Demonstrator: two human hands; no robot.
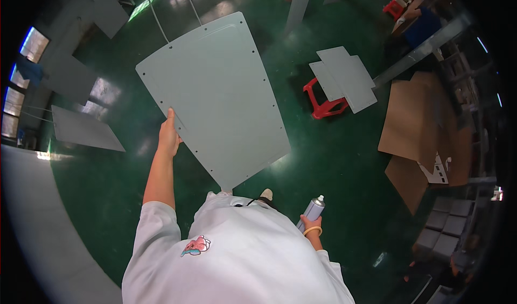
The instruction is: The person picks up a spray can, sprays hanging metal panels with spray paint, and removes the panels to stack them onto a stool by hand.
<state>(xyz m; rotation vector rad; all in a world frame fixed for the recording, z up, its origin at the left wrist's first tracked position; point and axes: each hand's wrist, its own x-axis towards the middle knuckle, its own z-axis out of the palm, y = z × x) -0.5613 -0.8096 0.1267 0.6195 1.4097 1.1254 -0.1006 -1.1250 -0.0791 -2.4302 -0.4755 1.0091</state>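
Pale grey-green and flat, a large metal panel [215, 94] hangs in front of the person, suspended from 2 thin wires [156, 13] that run up and away at the far left. Small holes dot its edges, and it tapers toward its near end, which sits just above the person's white shirt [237, 255]. The left hand [169, 134] is raised with the arm stretched out and grips the panel's left edge, fingers wrapped round it and the thumb lying along the rim. The right hand [309, 226] is held low at the near right, well apart from the panel, its fingers clenched round a silver spray can [313, 210] with a white nozzle at the top; a yellow band sits on that wrist.

The floor [334, 169] is glossy dark green and reflects the lights. On the right, a red plastic stool [323, 107] carries 2 or 3 smaller grey panels [344, 78] stacked flat. Further right, sheets of brown cardboard [420, 121] lie spread on the floor. Other grey panels hang at the far left [86, 129], and at the far right a second red stool [394, 8] stands near another person in blue.
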